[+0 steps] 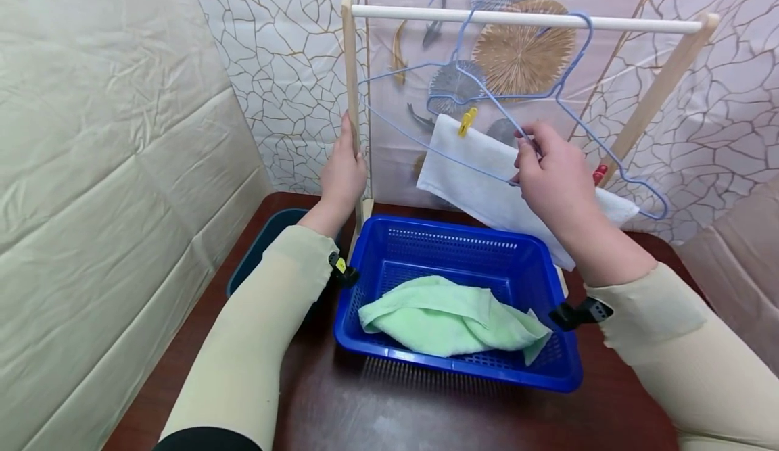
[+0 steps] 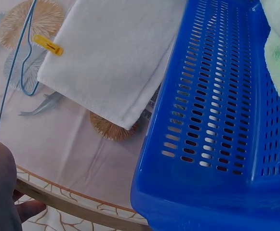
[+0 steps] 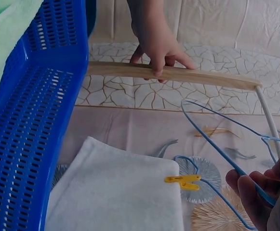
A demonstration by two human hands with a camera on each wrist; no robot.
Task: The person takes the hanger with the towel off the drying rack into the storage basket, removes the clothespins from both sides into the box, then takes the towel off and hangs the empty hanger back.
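My left hand (image 1: 343,174) grips the left wooden post (image 3: 217,78) of a drying rack, thumb and fingers on either side of it. My right hand (image 1: 550,170) pinches a bare blue clothes hanger (image 3: 212,143) by its wire. That hanger's hook is up at the white rail (image 1: 523,18). Behind it, a second blue hanger (image 1: 593,133) hooks over the rail. A white towel (image 2: 111,57) hangs from this second one, held by a yellow clothespin (image 3: 182,181) and a red clothespin (image 1: 599,174). My right hand overlaps part of the towel in the head view.
Below the rack stands a blue perforated basket (image 1: 456,364) with a light green towel (image 1: 444,316) inside. A dark teal container (image 1: 258,248) sits left of it, partly behind my left forearm. The brown table (image 1: 377,417) carries both. Patterned cloth (image 1: 286,65) hangs behind the rack.
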